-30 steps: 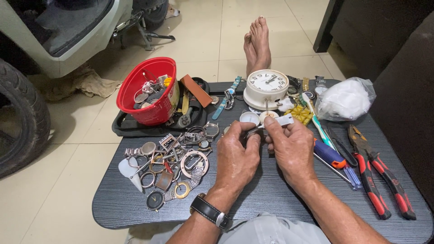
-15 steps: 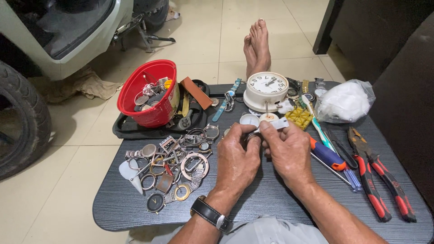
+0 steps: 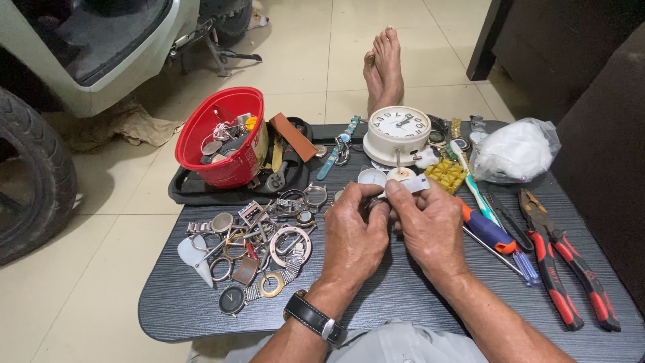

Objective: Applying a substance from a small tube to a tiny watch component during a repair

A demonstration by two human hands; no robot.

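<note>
While both hands are pinching a small watch part [image 3: 376, 202] above the table's [image 3: 403, 296] middle, the left hand [image 3: 353, 238] is steadying it and the right hand [image 3: 430, 225] is gripping a white strip [image 3: 411, 184] against it.

Bare forearms; black-strapped wristwatch [image 3: 310, 316] with silver buckle; bare feet [image 3: 384, 67]; grey garment.

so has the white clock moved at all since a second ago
No. The white clock sits in the same spot as before, at the far edge of the dark table, just left of the yellow parts box. Only the camera view shifted slightly.
</note>
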